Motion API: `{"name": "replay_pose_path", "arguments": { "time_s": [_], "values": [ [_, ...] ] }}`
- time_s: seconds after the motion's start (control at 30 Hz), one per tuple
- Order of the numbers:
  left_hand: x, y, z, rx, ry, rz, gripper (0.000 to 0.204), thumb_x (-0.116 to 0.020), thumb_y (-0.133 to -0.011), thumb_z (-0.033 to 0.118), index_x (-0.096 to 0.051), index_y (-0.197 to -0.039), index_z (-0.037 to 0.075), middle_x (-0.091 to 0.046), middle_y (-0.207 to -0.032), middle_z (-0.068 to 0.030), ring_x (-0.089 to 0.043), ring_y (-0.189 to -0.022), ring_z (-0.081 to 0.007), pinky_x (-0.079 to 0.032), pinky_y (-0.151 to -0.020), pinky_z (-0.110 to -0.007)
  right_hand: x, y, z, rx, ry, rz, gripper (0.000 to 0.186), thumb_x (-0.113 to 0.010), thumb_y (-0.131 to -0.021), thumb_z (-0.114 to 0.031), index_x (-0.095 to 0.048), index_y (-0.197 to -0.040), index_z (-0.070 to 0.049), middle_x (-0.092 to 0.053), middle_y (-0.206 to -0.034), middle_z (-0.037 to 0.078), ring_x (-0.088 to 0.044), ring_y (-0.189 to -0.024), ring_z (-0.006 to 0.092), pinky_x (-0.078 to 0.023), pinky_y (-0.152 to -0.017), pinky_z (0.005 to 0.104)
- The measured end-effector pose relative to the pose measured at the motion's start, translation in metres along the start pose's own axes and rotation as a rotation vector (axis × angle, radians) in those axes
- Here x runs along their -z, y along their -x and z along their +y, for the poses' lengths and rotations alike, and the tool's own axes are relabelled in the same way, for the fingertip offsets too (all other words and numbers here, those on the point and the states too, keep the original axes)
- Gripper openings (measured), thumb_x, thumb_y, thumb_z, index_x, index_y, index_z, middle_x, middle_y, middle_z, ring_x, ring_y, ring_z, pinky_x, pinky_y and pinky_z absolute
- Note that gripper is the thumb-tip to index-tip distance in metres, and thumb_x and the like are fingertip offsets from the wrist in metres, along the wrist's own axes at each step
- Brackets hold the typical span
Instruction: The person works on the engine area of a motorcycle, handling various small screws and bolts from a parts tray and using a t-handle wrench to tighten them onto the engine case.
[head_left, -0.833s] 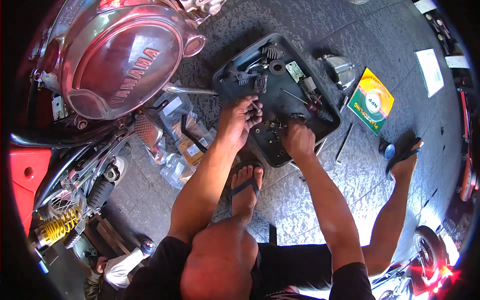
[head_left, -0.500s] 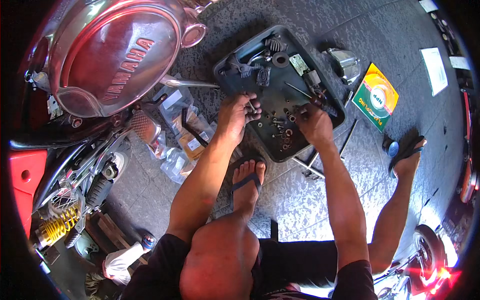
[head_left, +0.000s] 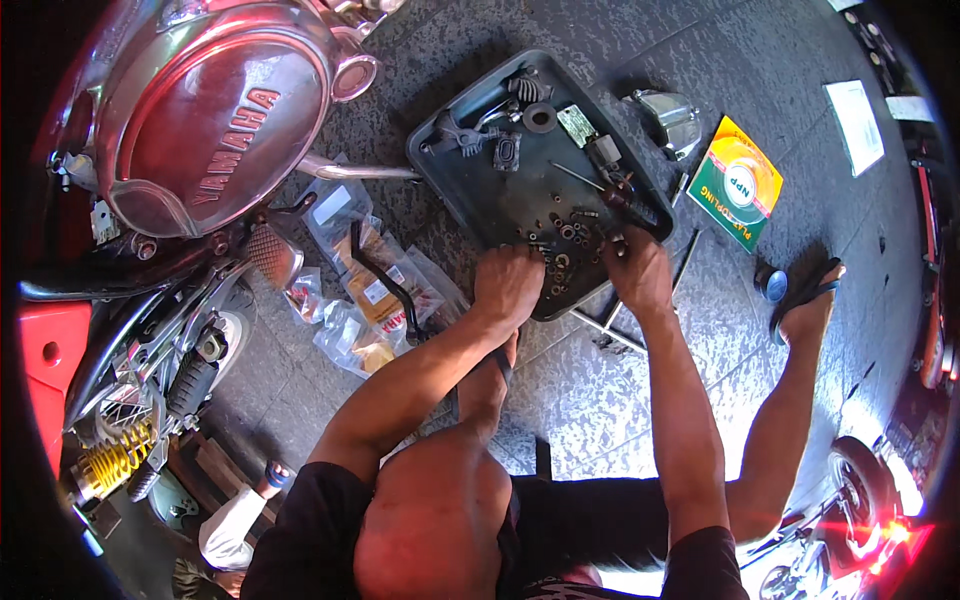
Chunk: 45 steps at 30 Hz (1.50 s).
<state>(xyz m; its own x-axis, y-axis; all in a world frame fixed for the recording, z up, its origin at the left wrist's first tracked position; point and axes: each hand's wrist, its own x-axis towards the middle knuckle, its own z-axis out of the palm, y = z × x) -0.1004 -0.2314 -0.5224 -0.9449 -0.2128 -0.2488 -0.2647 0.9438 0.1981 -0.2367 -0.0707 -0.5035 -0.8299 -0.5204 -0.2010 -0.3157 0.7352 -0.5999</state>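
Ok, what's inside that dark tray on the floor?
The dark tray holds small nuts and washers, a ring, a screwdriver and metal brackets. The left hand and right hand cover its near edge, hiding whatever lies beneath.

One dark parts tray, two hands, one green-and-yellow packet, one red engine cover

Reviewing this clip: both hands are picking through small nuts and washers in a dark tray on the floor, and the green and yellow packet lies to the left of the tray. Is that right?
Not quite. In the head view the green and yellow packet lies to the right of the dark tray, not the left. The rest holds: the left hand and right hand are both at the small nuts and washers in the tray on the floor.
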Motion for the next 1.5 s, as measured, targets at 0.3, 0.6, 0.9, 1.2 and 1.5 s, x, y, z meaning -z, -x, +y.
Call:
{"name": "replay_pose_path", "arguments": {
  "time_s": [0.3,0.6,0.9,1.2,1.5],
  "values": [
    [0.005,0.002,0.008,0.033,0.008,-0.022,0.016,-0.066,-0.082,0.023,-0.069,-0.085,0.008,-0.067,-0.086,-0.0119,-0.067,-0.081,-0.0290,-0.049,-0.075,-0.044,-0.018,0.015,-0.015,0.230,0.204,0.065,0.021,-0.067,-0.081,-0.019,-0.068,-0.098,-0.007,-0.066,-0.099,0.014,-0.061,-0.095,0.0333,-0.047,-0.082,0.0446],
    [0.045,0.000,0.002,0.002,0.444,0.242,0.022,-0.072,-0.077,0.010,-0.062,-0.096,0.004,-0.066,-0.090,-0.0153,-0.066,-0.078,-0.0328,-0.052,-0.068,-0.041,-0.023,0.025,-0.033,0.259,-0.320,-0.063,0.023,-0.067,-0.083,-0.008,-0.066,-0.105,-0.001,-0.064,-0.097,0.018,-0.063,-0.088,0.0389,-0.051,-0.076,0.0448],
    [0.086,0.003,-0.004,0.071,1.010,0.421,0.019,-0.073,-0.084,0.003,-0.065,-0.101,0.003,-0.062,-0.085,-0.0006,-0.053,-0.072,-0.0066,-0.045,-0.064,-0.023,0.005,0.018,-0.077,0.117,-0.772,-0.067,0.019,-0.070,-0.085,-0.004,-0.070,-0.103,0.000,-0.068,-0.095,0.015,-0.066,-0.086,0.0274,-0.051,-0.079,0.0345],
    [0.117,0.003,0.002,0.130,1.364,0.331,0.016,-0.070,-0.088,0.004,-0.067,-0.103,0.001,-0.067,-0.095,-0.0055,-0.064,-0.088,-0.0129,-0.051,-0.079,-0.026,0.033,0.018,-0.096,-0.180,-1.188,-0.360,0.023,-0.067,-0.092,-0.011,-0.068,-0.111,0.002,-0.069,-0.098,0.007,-0.061,-0.084,0.0109,-0.049,-0.076,0.0255],
    [0.125,0.000,-0.008,0.306,2.556,0.020,0.045,-0.044,-0.099,0.038,-0.061,-0.117,0.000,-0.066,-0.099,-0.0121,-0.063,-0.095,-0.0267,-0.051,-0.089,-0.038,0.044,0.014,-0.100,-0.141,-1.534,-0.382,0.031,-0.066,-0.090,-0.002,-0.057,-0.119,0.003,-0.065,-0.098,0.006,-0.062,-0.086,0.0117,-0.049,-0.077,0.0226]
  ]
}}
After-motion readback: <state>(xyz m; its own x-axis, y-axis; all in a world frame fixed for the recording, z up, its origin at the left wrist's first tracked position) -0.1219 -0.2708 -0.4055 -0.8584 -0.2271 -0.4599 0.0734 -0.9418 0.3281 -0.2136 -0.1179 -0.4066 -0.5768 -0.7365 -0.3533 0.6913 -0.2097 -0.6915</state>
